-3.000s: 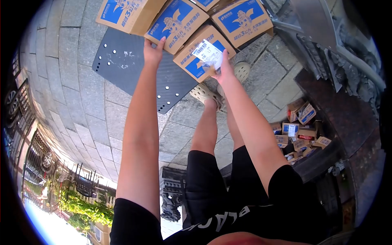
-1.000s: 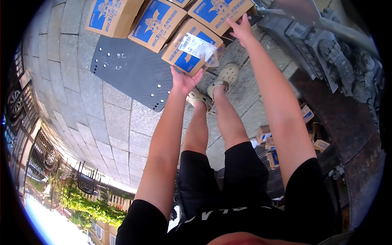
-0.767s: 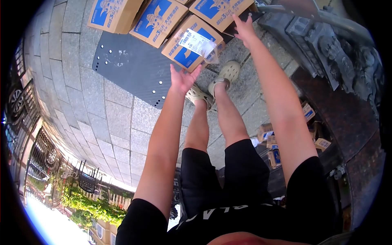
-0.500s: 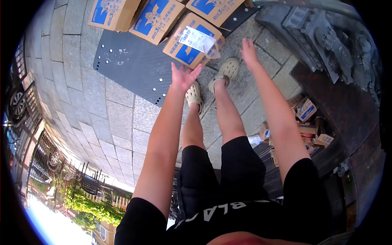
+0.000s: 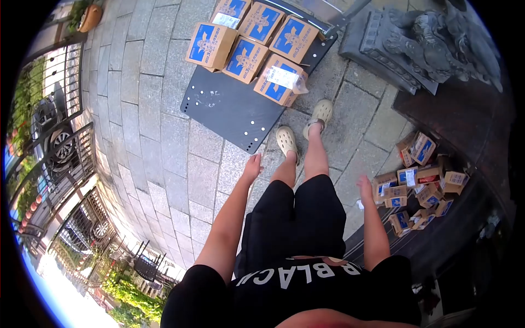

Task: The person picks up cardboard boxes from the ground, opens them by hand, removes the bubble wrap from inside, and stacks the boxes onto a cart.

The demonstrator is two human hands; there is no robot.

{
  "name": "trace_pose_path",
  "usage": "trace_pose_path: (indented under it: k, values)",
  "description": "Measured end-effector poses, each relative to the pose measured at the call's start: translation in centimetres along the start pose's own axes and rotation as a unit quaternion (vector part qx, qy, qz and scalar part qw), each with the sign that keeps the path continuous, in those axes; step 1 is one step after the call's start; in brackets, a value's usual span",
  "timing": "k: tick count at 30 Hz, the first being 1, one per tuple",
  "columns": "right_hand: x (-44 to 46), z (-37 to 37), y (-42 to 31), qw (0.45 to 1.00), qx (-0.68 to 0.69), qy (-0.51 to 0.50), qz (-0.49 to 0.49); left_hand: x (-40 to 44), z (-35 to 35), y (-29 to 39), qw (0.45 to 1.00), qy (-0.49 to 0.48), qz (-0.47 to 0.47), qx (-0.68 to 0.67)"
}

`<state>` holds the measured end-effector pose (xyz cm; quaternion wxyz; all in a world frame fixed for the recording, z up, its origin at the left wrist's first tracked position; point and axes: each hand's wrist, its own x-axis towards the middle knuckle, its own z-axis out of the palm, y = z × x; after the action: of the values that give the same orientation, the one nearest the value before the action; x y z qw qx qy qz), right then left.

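Take your beige perforated clogs (image 5: 287, 140) as the clock's centre, with twelve at the top of your view. Your widest room is the grey rectangular stone paving (image 5: 145, 126), stretching out at nine. The flat dark-grey platform with rounded corners (image 5: 232, 106) lies at ten, its near corner with pale round holes reaching towards eight. Six blue-and-brown printed cardboard boxes (image 5: 246, 60) sit together on it at eleven; the nearest, with a white label, stands by the platform's right edge, near your toes. At two, the carved grey stone base (image 5: 404, 49) limits you, and a dark reddish-brown slab (image 5: 459, 112) follows at three. A loose heap of small brown cardboard boxes (image 5: 421, 188) fills four.

Your left hand (image 5: 252, 168) hangs at eight, just beside the platform's near corner, fingers loosely bent and holding nothing. Your right hand (image 5: 365, 189) is at half past four, elbow bent, slightly blurred, fingers loosely apart around nothing; you cannot tell its gap from the heap.
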<state>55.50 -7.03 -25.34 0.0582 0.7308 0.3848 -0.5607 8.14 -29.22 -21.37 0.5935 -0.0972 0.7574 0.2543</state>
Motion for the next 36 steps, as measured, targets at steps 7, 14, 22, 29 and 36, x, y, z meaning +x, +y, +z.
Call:
trace_pose_path:
  k: [7, 14, 22, 29, 36]
  values:
    - [-19.5, -6.6, 14.5, 0.991, 0.051, 0.059, 0.106, -5.5, -4.5, -9.7, 0.980, -0.047, 0.044, 0.190]
    - [-31.4, -3.7, 21.8, 0.980, 0.139, 0.095, 0.103, -9.4, -5.9, -3.4, 0.953, -0.081, 0.016, 0.290]
    - [-35.9, 0.4, 33.9, 0.966, 0.224, 0.099, 0.082, -17.2, 0.7, 3.5, 0.940, -0.071, 0.106, 0.318]
    - [-40.8, 5.7, 49.1, 0.888, 0.393, 0.190, 0.143, -23.4, 12.4, 0.8, 0.826, -0.101, 0.109, 0.544]
    - [-45.0, 1.4, 50.3, 0.800, 0.505, 0.220, 0.237, -27.0, 23.1, 1.4, 0.791, -0.208, 0.161, 0.553]
